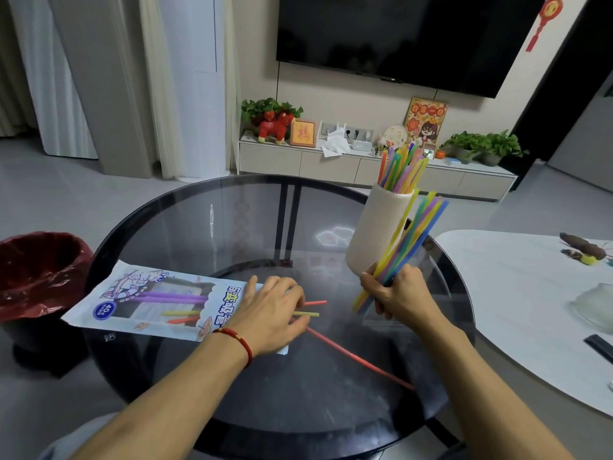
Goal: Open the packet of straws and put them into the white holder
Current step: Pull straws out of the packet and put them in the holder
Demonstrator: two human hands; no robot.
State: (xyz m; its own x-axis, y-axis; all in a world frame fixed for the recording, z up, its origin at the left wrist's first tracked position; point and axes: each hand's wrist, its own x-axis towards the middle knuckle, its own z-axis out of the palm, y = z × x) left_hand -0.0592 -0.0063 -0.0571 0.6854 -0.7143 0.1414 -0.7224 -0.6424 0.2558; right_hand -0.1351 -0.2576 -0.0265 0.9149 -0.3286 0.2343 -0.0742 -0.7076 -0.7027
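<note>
The straw packet [152,300] lies flat on the round glass table [232,220], its open end to the right, with a few purple, yellow and red straws still inside. My left hand [270,315] rests on the packet's open end, fingers on a red and a yellow straw [310,314] poking out. My right hand [396,295] grips a bunch of coloured straws [409,242], tilted up beside the white ribbed holder [378,232]. The holder stands upright with several straws [399,169] in it. One long red straw [361,360] lies loose on the glass.
A bin with a red liner [39,270] stands on the floor at the left. A white table [517,303] with small items adjoins at the right. A TV cabinet [331,164] with plants and ornaments lines the far wall.
</note>
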